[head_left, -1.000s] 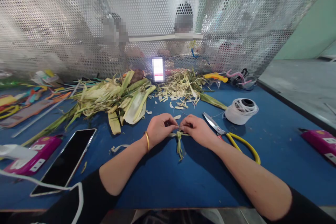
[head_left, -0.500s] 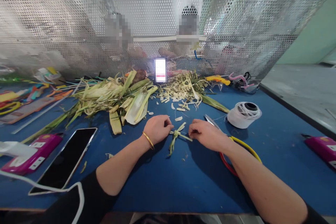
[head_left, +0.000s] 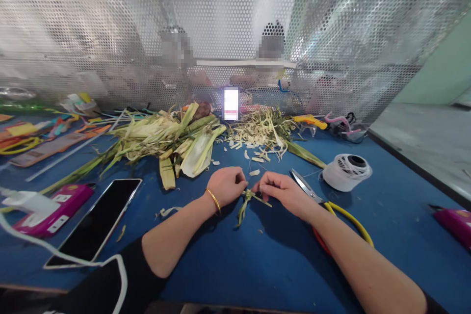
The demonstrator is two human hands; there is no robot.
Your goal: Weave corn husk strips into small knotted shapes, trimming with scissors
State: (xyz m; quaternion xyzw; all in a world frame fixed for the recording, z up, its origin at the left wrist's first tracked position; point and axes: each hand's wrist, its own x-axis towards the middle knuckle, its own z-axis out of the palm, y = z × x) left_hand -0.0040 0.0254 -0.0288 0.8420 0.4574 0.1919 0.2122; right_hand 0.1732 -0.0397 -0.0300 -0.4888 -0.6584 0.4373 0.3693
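Observation:
A small knotted figure of corn husk strips (head_left: 242,210) lies between my hands, with one tail pointing toward me and a thin strip sticking out to the right. My left hand (head_left: 226,186), with a gold bangle at the wrist, pinches it at its upper left. From the other side my right hand (head_left: 282,191) meets the knot, its thumb and fingers closed at the husk. Whether the fingertips also hold thread is too fine to see. Partly beneath my right forearm lie scissors (head_left: 306,185) with red and yellow handles. A spool of white thread (head_left: 344,176) stands beyond them.
A heap of corn husks (head_left: 147,135) and a pile of husk scraps (head_left: 265,132) lie at the back. To the left are a phone (head_left: 99,221) and a magenta power strip (head_left: 68,201) with a white cable. A perforated metal screen (head_left: 228,14) stands behind the blue table.
My right hand has moved left, bringing its fingers up against the husk knot. My left hand keeps its pinch. The whole view has shifted slightly, so things appear lower and further right.

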